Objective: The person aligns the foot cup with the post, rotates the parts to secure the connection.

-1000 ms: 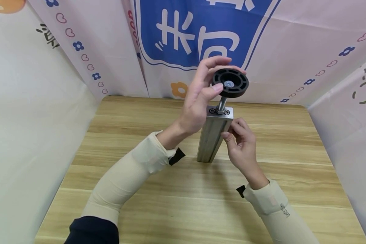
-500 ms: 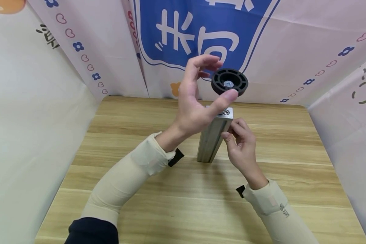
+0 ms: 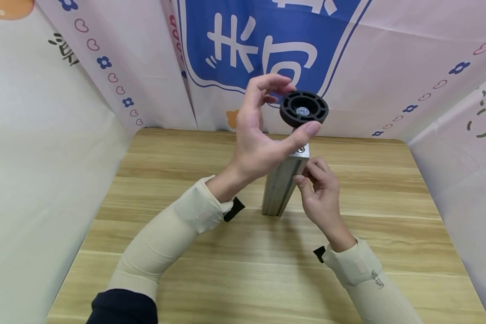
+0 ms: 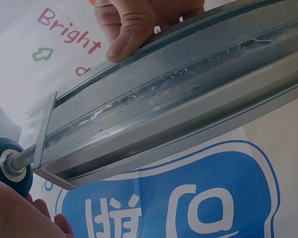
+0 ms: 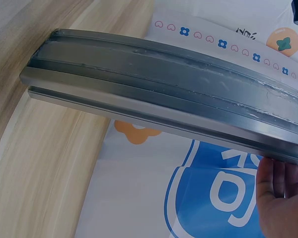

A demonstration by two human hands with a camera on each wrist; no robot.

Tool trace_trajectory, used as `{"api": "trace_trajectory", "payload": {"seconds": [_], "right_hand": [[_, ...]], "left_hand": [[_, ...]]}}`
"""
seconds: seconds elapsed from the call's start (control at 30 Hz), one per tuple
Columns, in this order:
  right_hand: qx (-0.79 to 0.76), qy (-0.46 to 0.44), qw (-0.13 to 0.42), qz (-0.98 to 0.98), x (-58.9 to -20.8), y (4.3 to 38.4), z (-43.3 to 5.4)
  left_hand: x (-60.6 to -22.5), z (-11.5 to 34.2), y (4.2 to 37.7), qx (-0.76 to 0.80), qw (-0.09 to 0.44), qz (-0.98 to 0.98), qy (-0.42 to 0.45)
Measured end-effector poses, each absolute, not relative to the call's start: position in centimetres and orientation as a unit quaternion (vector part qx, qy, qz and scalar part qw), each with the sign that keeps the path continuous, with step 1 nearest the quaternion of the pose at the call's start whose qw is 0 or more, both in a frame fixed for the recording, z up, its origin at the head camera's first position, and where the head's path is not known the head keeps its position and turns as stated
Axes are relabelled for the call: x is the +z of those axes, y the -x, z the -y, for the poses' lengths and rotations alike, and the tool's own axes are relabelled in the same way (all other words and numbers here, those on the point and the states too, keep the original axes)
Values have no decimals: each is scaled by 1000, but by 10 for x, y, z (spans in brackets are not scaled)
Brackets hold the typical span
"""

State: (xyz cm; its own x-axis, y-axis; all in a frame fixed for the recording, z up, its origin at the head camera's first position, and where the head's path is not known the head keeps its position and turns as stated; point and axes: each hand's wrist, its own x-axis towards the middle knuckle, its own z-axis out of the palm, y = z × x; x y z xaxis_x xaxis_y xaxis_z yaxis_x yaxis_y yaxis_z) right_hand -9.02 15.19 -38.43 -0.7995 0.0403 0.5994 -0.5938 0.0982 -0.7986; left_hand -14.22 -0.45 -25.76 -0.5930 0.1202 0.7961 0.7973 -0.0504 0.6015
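An aluminium profile (image 3: 281,184) stands upright on the wooden table, with a metal end plate (image 3: 303,151) on top. From the plate rises a threaded stem (image 4: 24,157), which carries a round black levelling foot (image 3: 285,118). My left hand (image 3: 255,139) is curled about the foot's rim, thumb at the near edge and fingers at the far left edge. Part of the stem is hidden behind that thumb in the head view. Lower down, my right hand (image 3: 323,193) pinches the profile's right side between thumb and curled fingers. The right wrist view shows the profile's grooved length.
The wooden table (image 3: 210,270) extends around the profile's base. Behind it hangs a printed curtain (image 3: 389,67) with a blue sign, and pale cloth (image 3: 36,157) closes the left side. Black tabs (image 3: 235,209) stick out from the sleeve cuffs.
My left thumb has slid from the foot's left side round to its near edge, and the fingers have drawn back left. The right hand and the profile keep their place.
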Motion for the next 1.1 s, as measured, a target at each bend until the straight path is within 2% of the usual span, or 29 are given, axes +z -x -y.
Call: {"api": "trace_trajectory", "payload": {"seconds": [0.47,0.77,0.93,1.1], "right_hand": [[640,-188,245,704,-383,90,-151],[639,-182,243,707,-383,89,-151],[638,-186,244,707,-383,89,-152],[637,-188,245,706,-385,90,-153]], "left_hand": [[-259,4,144,-662,227,608,376],[-258,2,141,-698,141,579,397],[-255,2,139,-719,88,576,378],[-252,1,142,-723,67,575,377]]}}
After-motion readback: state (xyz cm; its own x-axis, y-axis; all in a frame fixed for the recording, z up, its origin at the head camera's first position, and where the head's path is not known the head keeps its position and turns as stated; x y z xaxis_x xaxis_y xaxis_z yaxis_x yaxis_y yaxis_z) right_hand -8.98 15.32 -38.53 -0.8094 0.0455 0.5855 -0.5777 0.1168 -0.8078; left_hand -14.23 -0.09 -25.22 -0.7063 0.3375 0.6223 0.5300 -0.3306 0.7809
